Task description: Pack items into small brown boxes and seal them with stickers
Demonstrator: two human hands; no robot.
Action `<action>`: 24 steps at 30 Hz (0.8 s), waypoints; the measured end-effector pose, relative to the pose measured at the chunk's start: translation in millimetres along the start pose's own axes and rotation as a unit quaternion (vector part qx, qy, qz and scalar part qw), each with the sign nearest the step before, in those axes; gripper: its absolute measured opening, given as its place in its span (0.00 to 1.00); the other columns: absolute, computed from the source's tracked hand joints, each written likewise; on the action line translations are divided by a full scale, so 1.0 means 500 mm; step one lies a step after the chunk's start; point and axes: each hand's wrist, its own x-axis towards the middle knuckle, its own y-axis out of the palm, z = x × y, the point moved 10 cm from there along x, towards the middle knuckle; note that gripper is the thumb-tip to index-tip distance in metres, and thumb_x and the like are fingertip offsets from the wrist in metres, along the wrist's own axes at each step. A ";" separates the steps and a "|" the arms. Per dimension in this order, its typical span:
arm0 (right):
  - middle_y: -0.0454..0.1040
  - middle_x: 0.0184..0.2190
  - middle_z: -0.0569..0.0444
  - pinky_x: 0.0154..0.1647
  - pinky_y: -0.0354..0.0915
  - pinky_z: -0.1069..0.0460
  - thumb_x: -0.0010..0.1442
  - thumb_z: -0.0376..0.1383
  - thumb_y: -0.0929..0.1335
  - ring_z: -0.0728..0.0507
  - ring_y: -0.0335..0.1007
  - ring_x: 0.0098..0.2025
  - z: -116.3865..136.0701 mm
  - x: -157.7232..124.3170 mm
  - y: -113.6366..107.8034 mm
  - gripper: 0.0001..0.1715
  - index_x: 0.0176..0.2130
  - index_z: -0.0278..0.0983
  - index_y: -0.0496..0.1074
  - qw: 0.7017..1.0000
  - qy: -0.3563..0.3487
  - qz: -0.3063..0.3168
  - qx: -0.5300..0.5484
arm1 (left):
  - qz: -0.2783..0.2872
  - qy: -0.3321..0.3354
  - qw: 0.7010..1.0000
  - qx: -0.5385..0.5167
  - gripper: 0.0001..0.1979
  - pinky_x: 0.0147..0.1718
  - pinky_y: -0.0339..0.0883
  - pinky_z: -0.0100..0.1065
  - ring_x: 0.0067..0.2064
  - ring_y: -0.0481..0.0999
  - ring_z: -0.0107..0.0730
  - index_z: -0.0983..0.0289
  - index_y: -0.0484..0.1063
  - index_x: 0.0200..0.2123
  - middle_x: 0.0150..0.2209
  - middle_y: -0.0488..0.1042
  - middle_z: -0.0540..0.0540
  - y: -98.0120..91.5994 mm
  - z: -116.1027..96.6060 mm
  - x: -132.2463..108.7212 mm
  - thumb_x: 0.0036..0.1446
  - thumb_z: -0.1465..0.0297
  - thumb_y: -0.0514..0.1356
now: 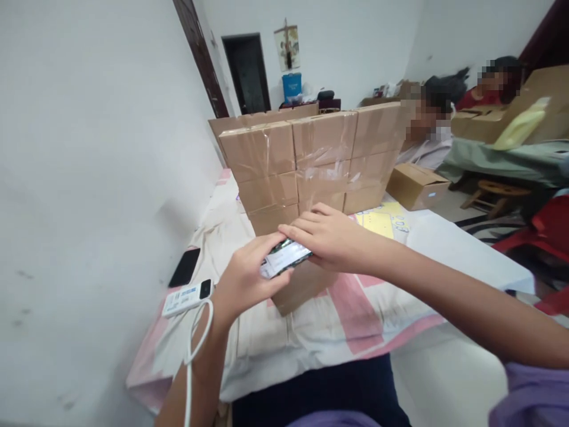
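Note:
A small flat rectangular item (287,256) with a shiny white face and dark patterned edges is between my two hands; its exact kind I cannot make out. My left hand (249,274) grips its left end, thumb along the near edge and fingers on the far side. Across the right end lies my right hand (326,237), its fingers curled over the top and far edge. Just beneath is a brown cardboard box (306,289), partly covered by both hands. Directly behind the hands, several taped cardboard boxes (324,139) are stacked like a wall.
The boxes rest on a cloth-covered table (355,314). To the left lie a black phone (184,268) and a white power strip (186,298) with a cable. Another carton (418,187) is at the right, near two people. A white wall (89,178) borders the left side.

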 end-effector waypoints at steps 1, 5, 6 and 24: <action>0.75 0.50 0.43 0.53 0.62 0.42 0.65 0.31 0.65 0.36 0.69 0.53 -0.007 0.002 0.011 0.22 0.58 0.35 0.68 1.000 0.004 0.026 0.001 | -0.007 -0.016 1.000 0.002 0.32 0.56 0.71 0.40 0.56 0.76 0.40 0.59 0.62 0.62 0.58 0.74 0.58 0.009 0.004 -0.012 0.55 0.65 0.67; 0.76 0.47 0.46 0.46 0.63 0.48 0.63 0.32 0.67 0.39 0.71 0.48 -0.087 -0.023 0.048 0.19 0.54 0.35 0.70 0.990 0.083 0.101 0.051 | -0.027 -0.086 0.993 0.081 0.40 0.62 0.63 0.58 0.66 0.64 0.56 0.61 0.60 0.63 0.63 0.66 0.66 0.050 0.054 -0.095 0.51 0.55 0.70; 0.75 0.48 0.47 0.45 0.63 0.49 0.62 0.32 0.68 0.39 0.72 0.48 -0.107 -0.031 0.060 0.21 0.55 0.36 0.70 0.984 0.098 0.123 0.078 | -0.020 -0.087 0.989 0.116 0.35 0.61 0.62 0.62 0.66 0.63 0.59 0.59 0.64 0.60 0.63 0.66 0.66 0.064 0.062 -0.118 0.52 0.55 0.69; 0.80 0.44 0.33 0.38 0.69 0.43 0.50 0.29 0.74 0.29 0.79 0.43 -0.021 -0.045 0.358 0.35 0.57 0.26 0.72 0.872 0.112 0.474 -0.043 | -0.060 0.017 0.998 -0.015 0.17 0.59 0.69 0.58 0.68 0.61 0.53 0.60 0.70 0.44 0.58 0.66 0.61 0.090 0.012 -0.268 0.55 0.85 0.61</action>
